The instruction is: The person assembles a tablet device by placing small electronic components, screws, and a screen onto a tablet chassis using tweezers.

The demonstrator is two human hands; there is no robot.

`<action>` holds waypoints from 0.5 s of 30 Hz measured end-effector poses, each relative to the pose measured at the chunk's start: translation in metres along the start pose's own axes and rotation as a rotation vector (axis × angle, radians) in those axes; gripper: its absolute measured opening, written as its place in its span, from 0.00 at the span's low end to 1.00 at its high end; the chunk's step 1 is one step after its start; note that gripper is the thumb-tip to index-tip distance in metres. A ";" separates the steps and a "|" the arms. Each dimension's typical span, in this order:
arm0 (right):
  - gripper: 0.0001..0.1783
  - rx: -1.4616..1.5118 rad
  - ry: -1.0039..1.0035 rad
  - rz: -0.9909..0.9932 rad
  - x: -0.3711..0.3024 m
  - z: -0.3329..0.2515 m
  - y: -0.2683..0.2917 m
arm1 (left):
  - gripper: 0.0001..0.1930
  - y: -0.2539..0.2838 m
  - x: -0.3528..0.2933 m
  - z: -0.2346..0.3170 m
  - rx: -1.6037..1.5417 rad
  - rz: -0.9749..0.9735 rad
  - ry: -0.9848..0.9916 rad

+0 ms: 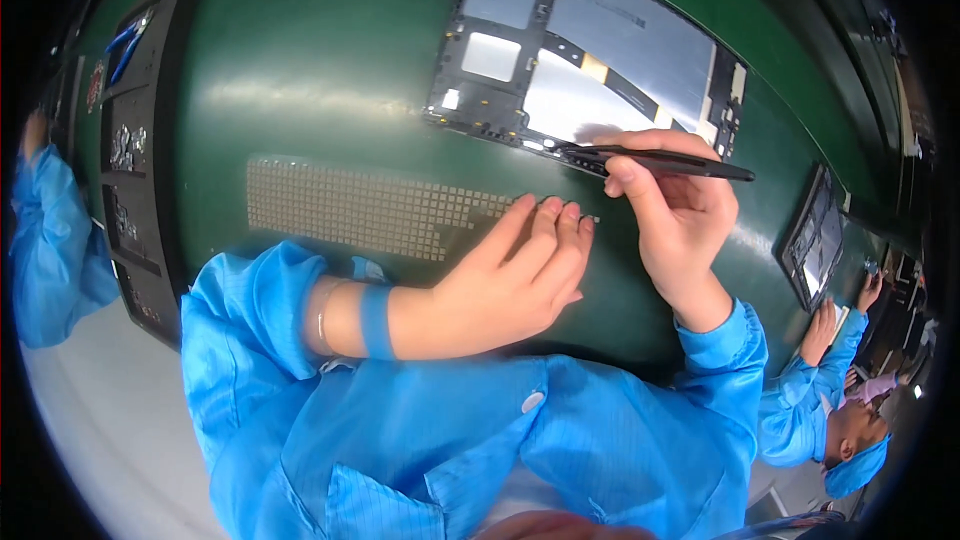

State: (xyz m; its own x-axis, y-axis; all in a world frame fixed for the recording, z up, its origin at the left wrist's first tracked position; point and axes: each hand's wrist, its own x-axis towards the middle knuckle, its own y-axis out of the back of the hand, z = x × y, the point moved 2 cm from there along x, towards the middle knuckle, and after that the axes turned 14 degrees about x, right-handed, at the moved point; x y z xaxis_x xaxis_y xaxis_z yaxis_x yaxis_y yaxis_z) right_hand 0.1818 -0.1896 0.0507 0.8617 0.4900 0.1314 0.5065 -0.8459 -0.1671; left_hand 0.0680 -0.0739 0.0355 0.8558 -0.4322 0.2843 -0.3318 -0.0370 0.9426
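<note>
Between the thumb and fingers of my right hand (690,215) is a pair of black tweezers (690,162). Their tips reach the near edge of an opened tablet (620,45), whose silver battery and dark frame are exposed. Lying flat with fingers stretched out, my left hand (530,265) rests at the right end of a sheet of small square pads (350,202). Its fingertips cover part of that sheet. A blue band (377,322) circles my left wrist. What the tweezer tips touch is too small to make out.
A black compartment tray (150,170) with small parts and blue-handled pliers (128,45) stands at the left of the green table (300,70). Another opened tablet (815,235) lies at the right, near a co-worker in blue (820,380). A blue sleeve (60,240) shows at far left.
</note>
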 end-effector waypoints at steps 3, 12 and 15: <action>0.10 -0.078 -0.021 0.007 0.003 -0.001 -0.003 | 0.29 -0.002 -0.002 0.001 0.007 0.000 0.021; 0.11 -0.152 0.040 -0.022 0.004 0.003 -0.004 | 0.26 -0.001 0.001 0.001 0.040 0.022 0.022; 0.12 -0.247 0.116 -0.073 0.001 0.003 -0.002 | 0.26 0.000 0.001 0.002 0.040 0.010 0.006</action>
State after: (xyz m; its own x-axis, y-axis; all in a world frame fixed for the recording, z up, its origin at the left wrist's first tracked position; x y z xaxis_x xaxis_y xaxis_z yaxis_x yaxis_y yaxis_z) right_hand 0.1820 -0.1869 0.0479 0.8068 0.5362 0.2480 0.5324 -0.8419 0.0884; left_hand 0.0682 -0.0764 0.0357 0.8544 -0.4276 0.2951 -0.3563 -0.0686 0.9319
